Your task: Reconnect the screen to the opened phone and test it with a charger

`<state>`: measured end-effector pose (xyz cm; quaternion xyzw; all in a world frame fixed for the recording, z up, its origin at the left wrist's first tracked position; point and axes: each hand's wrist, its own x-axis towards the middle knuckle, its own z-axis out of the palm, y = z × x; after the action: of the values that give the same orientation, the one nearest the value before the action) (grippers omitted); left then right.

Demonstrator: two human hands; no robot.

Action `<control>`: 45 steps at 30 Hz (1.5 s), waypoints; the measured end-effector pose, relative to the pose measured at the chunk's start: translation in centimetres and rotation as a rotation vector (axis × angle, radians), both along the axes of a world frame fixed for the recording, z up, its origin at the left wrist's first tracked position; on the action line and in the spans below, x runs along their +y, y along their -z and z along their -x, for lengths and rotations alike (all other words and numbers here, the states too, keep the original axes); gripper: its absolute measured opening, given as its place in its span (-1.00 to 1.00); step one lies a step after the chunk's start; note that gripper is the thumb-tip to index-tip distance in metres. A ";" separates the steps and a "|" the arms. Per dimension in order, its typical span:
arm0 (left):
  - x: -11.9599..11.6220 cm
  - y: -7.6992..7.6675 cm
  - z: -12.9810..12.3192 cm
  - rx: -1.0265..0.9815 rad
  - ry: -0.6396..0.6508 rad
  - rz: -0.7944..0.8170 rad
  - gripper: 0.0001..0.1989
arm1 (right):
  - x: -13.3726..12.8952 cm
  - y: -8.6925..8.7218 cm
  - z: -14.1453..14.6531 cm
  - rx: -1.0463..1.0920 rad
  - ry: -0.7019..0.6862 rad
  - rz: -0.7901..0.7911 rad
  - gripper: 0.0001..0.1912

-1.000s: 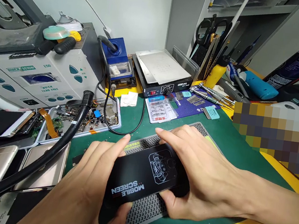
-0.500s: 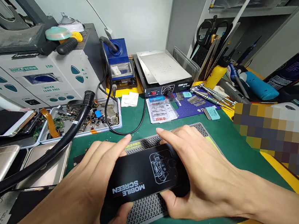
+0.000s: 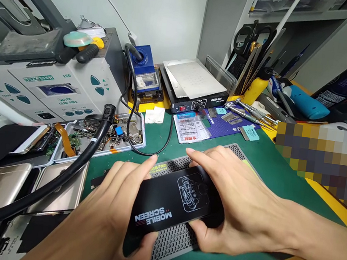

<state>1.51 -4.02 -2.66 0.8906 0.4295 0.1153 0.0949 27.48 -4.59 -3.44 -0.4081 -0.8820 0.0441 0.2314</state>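
The left hand point(image 3: 116, 201) grips a black slab point(image 3: 168, 195) at eight o'clock. The right hand point(image 3: 236, 206) grips it at two, fingers bent.

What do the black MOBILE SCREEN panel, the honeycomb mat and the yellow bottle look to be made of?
Black panel: likely glass or plastic; smooth and dark with a soft sheen and crisp pale print.
Honeycomb mat: perhaps rubber or silicone; matte grey with hexagonal cells.
Yellow bottle: probably plastic; smooth, opaque, evenly coloured.
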 end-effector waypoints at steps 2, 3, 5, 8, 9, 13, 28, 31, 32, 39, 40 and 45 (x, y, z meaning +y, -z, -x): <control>0.0 -0.2 0.0 0.005 0.003 0.006 -0.19 | 0.0 0.1 0.0 0.000 0.004 0.014 -0.10; -0.1 -0.2 0.0 0.011 0.002 0.006 -0.19 | -0.1 0.1 -0.1 0.003 0.004 0.019 -0.10; -0.1 -0.4 0.0 0.029 -0.002 -0.007 -0.16 | -0.1 0.1 -0.1 0.014 0.001 0.020 -0.11; -0.3 -0.5 0.1 0.044 0.036 -0.067 -0.11 | -0.1 0.1 0.0 0.026 -0.002 0.016 -0.12; -0.3 -0.6 0.2 0.046 0.051 -0.079 -0.10 | -0.1 0.0 0.0 0.030 0.002 0.014 -0.12; -0.4 -0.6 0.4 0.039 0.038 -0.014 -0.07 | 0.1 -0.2 0.2 0.043 -0.001 0.021 -0.11; -0.3 -0.8 0.7 -0.021 0.053 0.170 -0.11 | 0.0 0.1 -0.1 0.074 -0.037 0.077 -0.04; -0.4 -0.7 0.7 -0.012 0.071 0.104 -0.11 | -0.2 0.2 -0.2 0.066 -0.045 0.010 -0.06; -0.4 -0.7 0.7 -0.006 0.073 0.080 -0.11 | -0.2 0.2 -0.2 0.063 -0.044 -0.007 -0.07; -0.8 -0.3 1.0 0.038 0.067 -0.029 -0.11 | -0.2 0.3 -0.1 0.067 -0.049 -0.033 -0.12; -0.9 -0.3 1.0 0.038 0.066 -0.036 -0.12 | -0.1 0.3 -0.1 0.069 -0.050 -0.033 -0.12; -0.9 -0.1 0.9 0.042 0.067 -0.061 -0.11 | -0.1 0.5 -0.2 0.087 -0.052 -0.050 -0.09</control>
<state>0.59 -4.87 -2.53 0.9092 0.3976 0.1066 0.0624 27.67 -4.66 -3.95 -0.3767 -0.8823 0.0459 0.2783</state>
